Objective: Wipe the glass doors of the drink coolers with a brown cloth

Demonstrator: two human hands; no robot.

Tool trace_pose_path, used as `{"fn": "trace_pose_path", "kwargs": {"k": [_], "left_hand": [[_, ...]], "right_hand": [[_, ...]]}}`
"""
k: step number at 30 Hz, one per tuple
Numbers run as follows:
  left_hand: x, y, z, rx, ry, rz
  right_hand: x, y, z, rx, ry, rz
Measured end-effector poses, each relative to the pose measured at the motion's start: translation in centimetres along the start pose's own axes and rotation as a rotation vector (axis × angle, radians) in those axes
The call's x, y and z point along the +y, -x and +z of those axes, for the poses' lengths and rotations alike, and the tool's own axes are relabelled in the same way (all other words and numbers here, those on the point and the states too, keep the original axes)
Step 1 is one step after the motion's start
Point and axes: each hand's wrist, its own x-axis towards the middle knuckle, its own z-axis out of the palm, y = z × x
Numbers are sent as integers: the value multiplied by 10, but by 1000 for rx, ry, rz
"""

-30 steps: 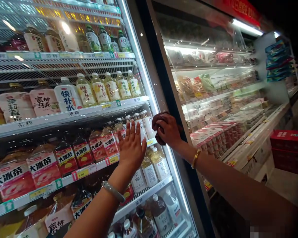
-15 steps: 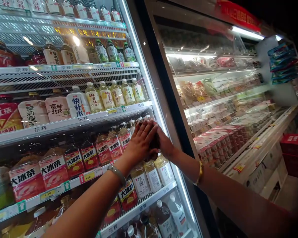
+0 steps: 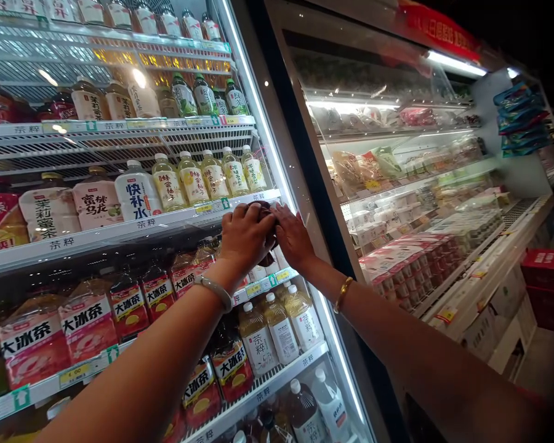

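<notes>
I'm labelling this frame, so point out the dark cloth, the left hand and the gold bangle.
dark cloth (image 3: 266,216): head view, visible patch between the two hands.
left hand (image 3: 245,235): head view, back of the hand.
gold bangle (image 3: 342,293): head view, band on the right wrist.

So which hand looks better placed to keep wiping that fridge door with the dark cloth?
Probably the left hand: it is curled over the dark cloth pressed to the glass door, while the right hand only lies open-fingered beside the cloth at the door's edge.
</notes>
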Motion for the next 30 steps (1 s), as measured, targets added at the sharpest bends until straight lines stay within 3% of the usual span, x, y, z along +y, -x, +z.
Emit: {"fn": "trace_pose_path", "kwargs": {"k": [4, 8, 10, 12, 14, 19, 22, 24, 26, 28, 30], "left_hand": [[13, 24, -1, -7, 19, 147], [-14, 26, -8, -70, 43, 357], [-33, 11, -10, -70, 8, 308], [-43, -1, -9, -38, -35, 117], [-37, -2, -7, -30, -34, 40], [4, 43, -7, -58, 96, 373], [-1, 54, -10, -66, 113, 475], [-16, 46, -11, -61, 84, 423], [-27, 34, -11, -36, 35, 240], [-28, 29, -11, -10, -1, 81], [-17, 36, -11, -18, 14, 103]], "right_hand": [[13, 21, 9, -1, 117, -151], [20, 29, 5, 5, 165, -253], [19, 29, 4, 9, 163, -251], [17, 27, 4, 17, 154, -239], [16, 26, 5, 36, 151, -208], [14, 26, 5, 20, 145, -148], [12, 26, 3, -12, 145, -150], [11, 27, 1, -16, 139, -141], [11, 27, 1, -14, 140, -147], [11, 28, 1, -10, 149, -160], [11, 28, 1, 1, 159, -164]]}}
